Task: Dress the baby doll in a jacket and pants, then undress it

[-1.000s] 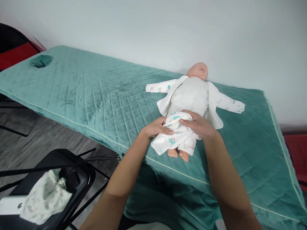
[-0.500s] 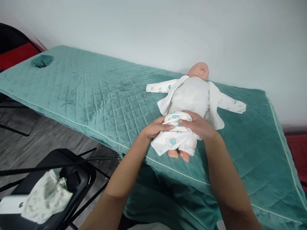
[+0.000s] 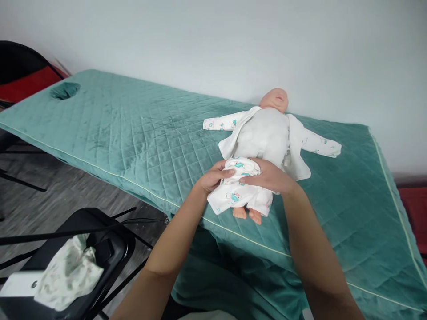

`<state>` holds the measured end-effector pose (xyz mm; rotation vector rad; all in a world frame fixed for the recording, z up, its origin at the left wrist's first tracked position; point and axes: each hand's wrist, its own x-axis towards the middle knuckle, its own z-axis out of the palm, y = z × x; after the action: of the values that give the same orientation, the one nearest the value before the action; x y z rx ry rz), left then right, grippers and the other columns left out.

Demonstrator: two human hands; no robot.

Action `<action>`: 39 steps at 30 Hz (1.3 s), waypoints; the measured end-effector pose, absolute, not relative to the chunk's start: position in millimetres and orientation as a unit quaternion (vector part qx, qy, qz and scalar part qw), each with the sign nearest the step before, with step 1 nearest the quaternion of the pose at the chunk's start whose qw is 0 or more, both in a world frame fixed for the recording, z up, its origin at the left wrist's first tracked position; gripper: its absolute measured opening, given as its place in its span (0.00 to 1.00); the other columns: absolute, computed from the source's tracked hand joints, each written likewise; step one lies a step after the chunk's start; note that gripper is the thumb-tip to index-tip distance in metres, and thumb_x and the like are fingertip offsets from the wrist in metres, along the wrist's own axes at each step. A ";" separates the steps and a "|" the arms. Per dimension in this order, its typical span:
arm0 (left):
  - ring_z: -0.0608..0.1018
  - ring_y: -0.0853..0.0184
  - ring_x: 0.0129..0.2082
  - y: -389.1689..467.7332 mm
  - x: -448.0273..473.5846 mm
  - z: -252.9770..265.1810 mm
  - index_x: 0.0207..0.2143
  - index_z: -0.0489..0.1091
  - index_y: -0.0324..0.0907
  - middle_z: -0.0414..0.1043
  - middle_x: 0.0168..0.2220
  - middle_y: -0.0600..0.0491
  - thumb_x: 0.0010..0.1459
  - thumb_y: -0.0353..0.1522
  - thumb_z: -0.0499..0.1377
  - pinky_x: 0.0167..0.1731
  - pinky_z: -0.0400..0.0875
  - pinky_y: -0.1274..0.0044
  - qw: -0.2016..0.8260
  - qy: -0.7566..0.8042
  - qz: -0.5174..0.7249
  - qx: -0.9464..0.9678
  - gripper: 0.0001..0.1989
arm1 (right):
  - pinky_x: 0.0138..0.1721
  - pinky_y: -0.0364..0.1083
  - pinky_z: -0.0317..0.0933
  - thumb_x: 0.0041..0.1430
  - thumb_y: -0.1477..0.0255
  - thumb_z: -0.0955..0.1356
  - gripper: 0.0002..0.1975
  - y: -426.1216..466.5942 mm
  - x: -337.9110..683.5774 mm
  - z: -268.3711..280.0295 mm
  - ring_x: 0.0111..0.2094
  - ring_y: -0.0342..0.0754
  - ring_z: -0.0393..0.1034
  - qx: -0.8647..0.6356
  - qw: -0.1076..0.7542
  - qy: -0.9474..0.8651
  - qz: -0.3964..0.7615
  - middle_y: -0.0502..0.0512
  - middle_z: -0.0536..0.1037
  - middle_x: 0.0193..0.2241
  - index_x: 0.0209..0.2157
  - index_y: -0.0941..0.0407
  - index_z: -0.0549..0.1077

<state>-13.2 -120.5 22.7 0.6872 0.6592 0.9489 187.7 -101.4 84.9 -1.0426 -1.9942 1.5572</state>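
Observation:
A baby doll (image 3: 263, 133) lies on its back on the green quilted bed cover (image 3: 160, 133), head toward the wall and feet toward me. It wears an open white printed jacket (image 3: 302, 171) with the sleeves spread out, over a white soft body. White printed baby pants (image 3: 230, 198) are around its legs, with both feet showing at the hems. My left hand (image 3: 215, 175) is closed on the left side of the bunched waistband, thumb on top. My right hand (image 3: 270, 175) grips the right side, its fingers partly hidden behind the cloth.
A black folding chair (image 3: 116, 240) stands at the lower left, bearing a crumpled printed cloth (image 3: 68, 275) and a white box (image 3: 20, 284). The bed has a face hole (image 3: 65, 90) at its far left end. A pale wall (image 3: 213, 44) runs behind the bed.
My right thumb has shifted left and down across the waistband, and the bunched cloth sits slightly further left. Both hands keep their hold on the pants. The view has tilted slightly.

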 end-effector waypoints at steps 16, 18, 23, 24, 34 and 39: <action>0.75 0.72 0.25 -199.8 22.6 68.9 0.34 0.78 0.36 0.78 0.28 0.52 0.48 0.40 0.71 0.26 0.68 0.80 0.709 0.423 0.512 0.237 0.17 | 0.39 0.45 0.60 0.53 0.68 0.70 0.07 -98.4 195.7 62.6 0.35 0.47 0.69 -0.339 0.278 -0.801 0.408 0.50 0.77 0.32 0.32 0.58 0.76; 0.75 0.71 0.25 -209.7 27.7 73.1 0.35 0.78 0.35 0.78 0.29 0.51 0.49 0.39 0.71 0.26 0.68 0.80 0.706 0.439 0.505 0.232 0.17 | 0.40 0.45 0.60 0.52 0.71 0.70 0.06 -98.1 196.7 60.6 0.35 0.47 0.69 -0.335 0.274 -0.812 0.392 0.51 0.77 0.33 0.32 0.58 0.76; 0.77 0.70 0.26 -236.4 38.9 81.7 0.38 0.78 0.36 0.79 0.32 0.49 0.51 0.37 0.69 0.26 0.69 0.79 0.702 0.449 0.512 0.206 0.15 | 0.40 0.43 0.61 0.52 0.74 0.70 0.05 -97.0 197.0 60.9 0.36 0.45 0.71 -0.327 0.240 -0.851 0.334 0.54 0.77 0.35 0.32 0.59 0.77; 0.77 0.70 0.27 -242.5 41.8 82.5 0.39 0.78 0.36 0.80 0.33 0.49 0.51 0.36 0.68 0.26 0.70 0.80 0.702 0.447 0.518 0.198 0.15 | 0.39 0.43 0.62 0.51 0.74 0.70 0.05 -96.6 197.1 61.6 0.36 0.45 0.71 -0.325 0.229 -0.862 0.315 0.55 0.77 0.36 0.31 0.60 0.78; 0.79 0.66 0.42 -296.8 61.9 54.8 0.43 0.77 0.40 0.78 0.46 0.50 0.52 0.38 0.69 0.42 0.77 0.75 0.649 0.464 0.581 0.160 0.17 | 0.33 0.43 0.55 0.51 0.76 0.72 0.03 -97.5 207.3 63.6 0.32 0.48 0.74 -0.328 0.086 -0.911 0.236 0.57 0.83 0.31 0.29 0.58 0.81; 0.76 0.70 0.34 -291.1 38.7 27.3 0.41 0.76 0.39 0.76 0.35 0.53 0.49 0.44 0.71 0.33 0.74 0.79 0.552 0.546 0.587 0.230 0.22 | 0.33 0.45 0.52 0.53 0.69 0.73 0.06 -99.7 204.9 67.3 0.34 0.50 0.73 -0.325 0.046 -0.923 0.201 0.58 0.83 0.33 0.28 0.57 0.81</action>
<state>38.7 -291.1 27.3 0.5449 1.2927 1.3875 204.9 -99.7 67.3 -0.9915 -2.8186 0.6123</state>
